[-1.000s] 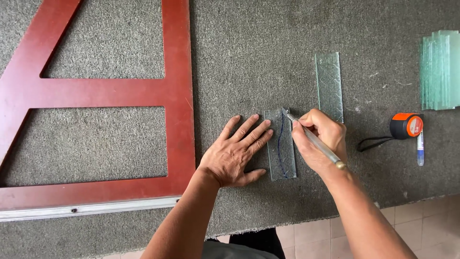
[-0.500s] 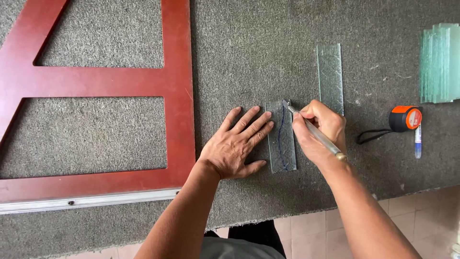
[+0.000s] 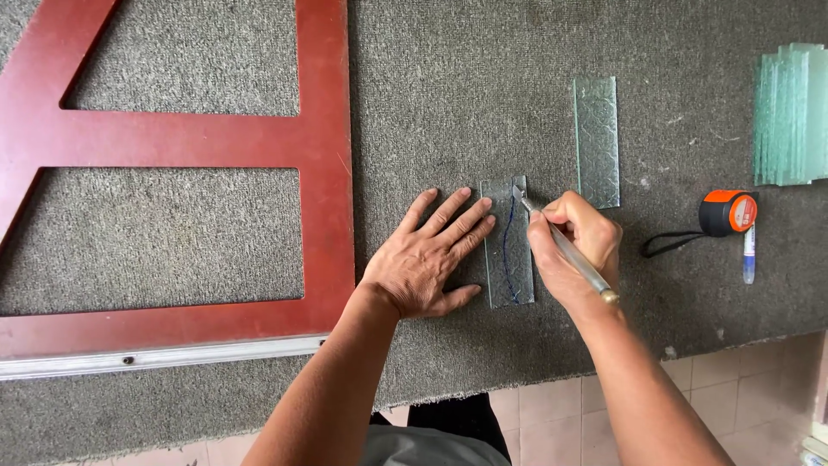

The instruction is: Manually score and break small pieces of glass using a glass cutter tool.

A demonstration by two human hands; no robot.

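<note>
A small strip of textured glass [image 3: 509, 259] lies on the grey carpeted table [image 3: 483, 95], with a curved blue line drawn along it. My left hand [image 3: 429, 259] lies flat with fingers spread, its fingertips pressing the strip's left edge. My right hand [image 3: 576, 246] grips a thin metal glass cutter [image 3: 565, 248] like a pen. The cutter's tip rests at the strip's top right corner.
A second, longer glass strip [image 3: 597, 142] lies just beyond my right hand. An orange-and-black tape measure [image 3: 727, 213] and a marker pen [image 3: 749, 252] lie at the right. A stack of glass panes [image 3: 792, 114] stands at the far right. A red wooden frame [image 3: 323, 164] lies at the left.
Both hands and the strip hold nearly the same pose. The view has shifted slightly, and the cutter tip stays at the strip's top end.
</note>
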